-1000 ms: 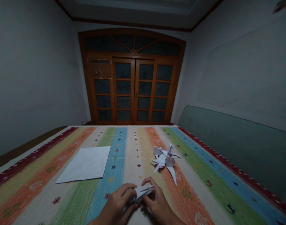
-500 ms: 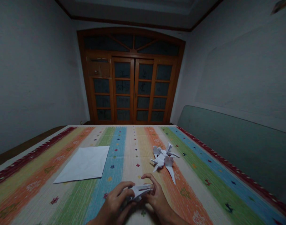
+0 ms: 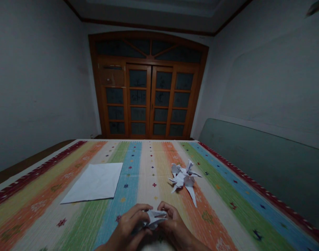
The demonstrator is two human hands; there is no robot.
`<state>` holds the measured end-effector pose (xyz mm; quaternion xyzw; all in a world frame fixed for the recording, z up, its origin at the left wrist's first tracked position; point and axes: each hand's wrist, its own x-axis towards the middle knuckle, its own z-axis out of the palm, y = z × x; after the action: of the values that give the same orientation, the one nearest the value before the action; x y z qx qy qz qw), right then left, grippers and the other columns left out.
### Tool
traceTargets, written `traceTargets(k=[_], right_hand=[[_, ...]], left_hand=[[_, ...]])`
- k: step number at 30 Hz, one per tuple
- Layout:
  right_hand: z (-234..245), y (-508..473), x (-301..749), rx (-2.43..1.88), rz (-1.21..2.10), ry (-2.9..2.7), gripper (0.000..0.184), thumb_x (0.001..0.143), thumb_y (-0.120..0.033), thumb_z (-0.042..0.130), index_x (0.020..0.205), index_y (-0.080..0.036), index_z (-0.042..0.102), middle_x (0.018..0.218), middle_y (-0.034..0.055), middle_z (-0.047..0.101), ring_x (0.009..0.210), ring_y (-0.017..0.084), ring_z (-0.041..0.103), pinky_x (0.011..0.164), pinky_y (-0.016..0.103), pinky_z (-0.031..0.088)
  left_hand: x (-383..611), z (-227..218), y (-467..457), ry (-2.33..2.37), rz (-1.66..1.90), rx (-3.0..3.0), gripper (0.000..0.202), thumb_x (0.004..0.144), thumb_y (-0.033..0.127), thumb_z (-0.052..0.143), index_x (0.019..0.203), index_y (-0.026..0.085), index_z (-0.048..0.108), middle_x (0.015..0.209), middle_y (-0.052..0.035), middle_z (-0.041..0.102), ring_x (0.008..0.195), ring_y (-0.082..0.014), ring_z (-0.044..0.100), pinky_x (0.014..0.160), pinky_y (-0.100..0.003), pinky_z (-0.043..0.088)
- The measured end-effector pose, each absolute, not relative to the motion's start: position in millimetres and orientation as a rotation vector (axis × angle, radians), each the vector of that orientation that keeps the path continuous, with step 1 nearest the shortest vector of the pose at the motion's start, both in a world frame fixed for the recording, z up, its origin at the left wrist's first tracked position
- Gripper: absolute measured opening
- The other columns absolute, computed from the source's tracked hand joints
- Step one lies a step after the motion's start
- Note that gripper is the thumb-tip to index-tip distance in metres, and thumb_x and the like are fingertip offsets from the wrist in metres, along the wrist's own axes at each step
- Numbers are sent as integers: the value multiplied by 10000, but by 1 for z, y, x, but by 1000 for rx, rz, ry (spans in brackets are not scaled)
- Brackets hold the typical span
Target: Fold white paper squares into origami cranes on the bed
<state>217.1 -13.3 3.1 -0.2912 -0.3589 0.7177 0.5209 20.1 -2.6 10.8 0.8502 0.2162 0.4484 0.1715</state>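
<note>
Between my two hands, low in the middle of the head view, is a small folded piece of white paper (image 3: 156, 218) with several pointed layers. My left hand (image 3: 130, 226) is closed around its left side, fingers over the top and thumb beneath. My right hand (image 3: 173, 225) pinches the right end, its index finger bent and the thumb partly hidden. Beyond the right hand lie several folded paper cranes (image 3: 184, 177), bunched together so that their wings and points overlap. A flat stack of white paper squares (image 3: 95, 183) rests to the left, apart from both hands.
A striped tablecloth (image 3: 78, 230) in several colours covers the table under everything. A greenish board-like panel (image 3: 259, 157) stands along the right side. Wooden doors with glass panes (image 3: 150, 101) are at the far end, between pale walls.
The fingers of my right hand have curled in closer on the folded paper; its index finger was raised and arched before. The stack and the cranes have stayed put.
</note>
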Motion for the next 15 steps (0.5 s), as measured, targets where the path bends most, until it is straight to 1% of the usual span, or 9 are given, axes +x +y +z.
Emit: traceTargets(k=[5, 7, 9, 11, 13, 15], right_hand=[[-5, -10, 217, -762, 1656, -880, 518, 545, -390, 968, 679, -189, 509, 563, -64, 582, 480, 73, 490, 489, 176, 362], [-6, -10, 217, -751, 1658, -854, 514, 555, -387, 964, 669, -191, 503, 566, -51, 607, 481, 78, 510, 493, 179, 383], [-3, -11, 217, -721, 1688, -830, 497, 561, -360, 965, 729, -192, 529, 595, -33, 657, 493, 90, 548, 513, 189, 417], [-1, -12, 217, -700, 1705, -821, 522, 563, -328, 967, 860, -197, 558, 620, -25, 695, 492, 100, 574, 526, 196, 438], [1, -12, 216, -692, 1692, -830, 586, 566, -303, 965, 968, -208, 550, 629, -28, 714, 479, 104, 583, 517, 192, 432], [-1, -11, 215, -682, 1668, -855, 600, 576, -290, 958, 992, -215, 532, 634, -29, 721, 469, 102, 582, 504, 182, 413]], left_hand=[[20, 13, -1, 607, 1308, 2381, 228, 826, 59, 648, 978, 224, 606, 1151, -98, 717, 1018, -220, 721, 875, -303, 576], [20, 13, -1, 600, 1314, 2369, 242, 818, 46, 645, 975, 226, 604, 1151, -96, 713, 1014, -219, 719, 871, -299, 572], [20, 13, -1, 603, 1312, 2352, 263, 818, 35, 641, 989, 231, 602, 1149, -91, 710, 1010, -215, 716, 860, -288, 568], [20, 12, -1, 614, 1304, 2339, 279, 819, 30, 641, 1002, 237, 603, 1151, -85, 706, 1006, -210, 715, 853, -277, 561], [20, 11, -1, 629, 1285, 2333, 284, 819, 29, 645, 1003, 242, 606, 1164, -80, 703, 1017, -211, 711, 865, -277, 553], [20, 12, -2, 644, 1268, 2326, 282, 821, 30, 654, 996, 246, 606, 1185, -79, 703, 1044, -216, 705, 888, -285, 545]])
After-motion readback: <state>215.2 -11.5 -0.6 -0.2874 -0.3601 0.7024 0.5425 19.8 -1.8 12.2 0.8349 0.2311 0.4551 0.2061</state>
